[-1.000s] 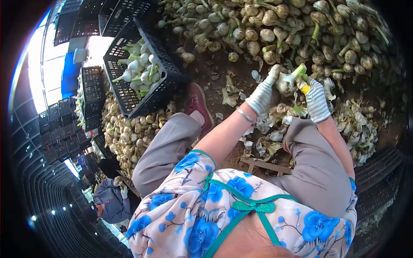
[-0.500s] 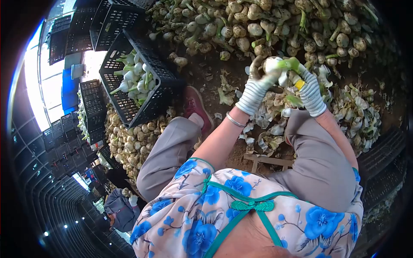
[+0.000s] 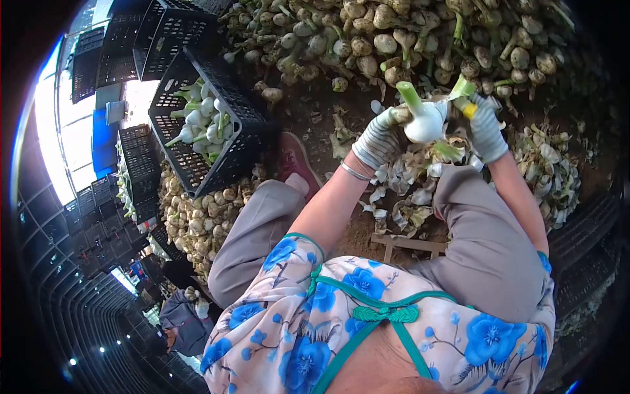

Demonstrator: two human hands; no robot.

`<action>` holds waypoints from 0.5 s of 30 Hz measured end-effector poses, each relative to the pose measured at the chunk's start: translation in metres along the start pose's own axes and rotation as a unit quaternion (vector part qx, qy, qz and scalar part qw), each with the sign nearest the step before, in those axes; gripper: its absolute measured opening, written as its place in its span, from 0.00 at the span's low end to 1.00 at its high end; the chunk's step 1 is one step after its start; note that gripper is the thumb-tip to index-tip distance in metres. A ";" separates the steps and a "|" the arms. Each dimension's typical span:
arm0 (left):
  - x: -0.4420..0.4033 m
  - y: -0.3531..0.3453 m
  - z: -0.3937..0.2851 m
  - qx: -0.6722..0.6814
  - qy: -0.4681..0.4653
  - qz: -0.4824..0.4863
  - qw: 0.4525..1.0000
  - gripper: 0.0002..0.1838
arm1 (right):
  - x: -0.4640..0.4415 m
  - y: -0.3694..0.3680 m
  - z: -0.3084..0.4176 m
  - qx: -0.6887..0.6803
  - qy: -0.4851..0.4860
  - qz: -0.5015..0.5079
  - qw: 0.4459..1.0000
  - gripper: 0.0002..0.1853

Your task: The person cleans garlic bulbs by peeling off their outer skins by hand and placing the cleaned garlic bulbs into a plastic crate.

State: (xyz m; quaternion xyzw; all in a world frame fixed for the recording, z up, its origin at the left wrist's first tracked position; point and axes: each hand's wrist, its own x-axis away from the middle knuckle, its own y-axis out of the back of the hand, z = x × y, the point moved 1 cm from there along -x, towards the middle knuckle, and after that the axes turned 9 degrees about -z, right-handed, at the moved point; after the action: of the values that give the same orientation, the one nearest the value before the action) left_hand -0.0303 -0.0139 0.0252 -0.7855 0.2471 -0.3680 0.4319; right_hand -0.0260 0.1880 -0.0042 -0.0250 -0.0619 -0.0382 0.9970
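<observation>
Your left hand (image 3: pixel 382 134) is curled round the white garlic bulb (image 3: pixel 425 125), stem pointing away from you, probably so its side's free for your right hand (image 3: pixel 487 126). That one's just right of the bulb, seemingly pinching a green peel strip (image 3: pixel 462 87). Skins (image 3: pixel 412 213) lie below the bulb, dirty garlic pile (image 3: pixel 385 43) beyond, cut off up top. Can't tell if the yellow bit (image 3: pixel 470 110) is tape or tool.

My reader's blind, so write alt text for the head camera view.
A gloved left hand holds a white garlic bulb; the gloved right hand grips green peel. Heaped garlic lies beyond, with a black crate to the left.
</observation>
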 end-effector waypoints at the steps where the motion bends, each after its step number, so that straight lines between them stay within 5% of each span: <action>1: -0.001 -0.002 0.000 0.004 -0.002 -0.003 1.000 0.33 | 0.006 -0.005 0.006 -0.048 0.010 0.000 0.999 0.13; 3: 0.000 -0.004 0.002 -0.013 -0.030 -0.148 0.989 0.35 | 0.016 -0.010 0.027 -0.261 -0.243 0.071 0.932 0.14; 9: -0.010 0.019 0.021 -0.268 -0.235 -0.290 0.888 0.21 | 0.008 -0.018 -0.022 -0.002 -0.112 -0.043 0.993 0.14; 11: -0.002 0.011 0.030 0.030 -0.290 -0.326 0.899 0.20 | 0.008 -0.018 -0.033 0.146 -0.090 -0.101 0.980 0.13; 12: 0.000 0.005 0.034 0.119 -0.286 -0.300 0.902 0.18 | 0.007 -0.020 -0.036 0.081 -0.129 -0.121 0.981 0.12; 15: -0.007 0.001 0.044 0.011 -0.296 -0.286 0.911 0.20 | 0.020 -0.036 0.003 0.006 -0.065 -0.073 0.995 0.12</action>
State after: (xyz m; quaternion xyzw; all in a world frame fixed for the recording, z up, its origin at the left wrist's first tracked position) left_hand 0.0004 0.0127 0.0063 -0.8908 -0.1310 -0.2289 0.3700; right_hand -0.0094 0.1506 0.0033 -0.0166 -0.1283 -0.1085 0.9857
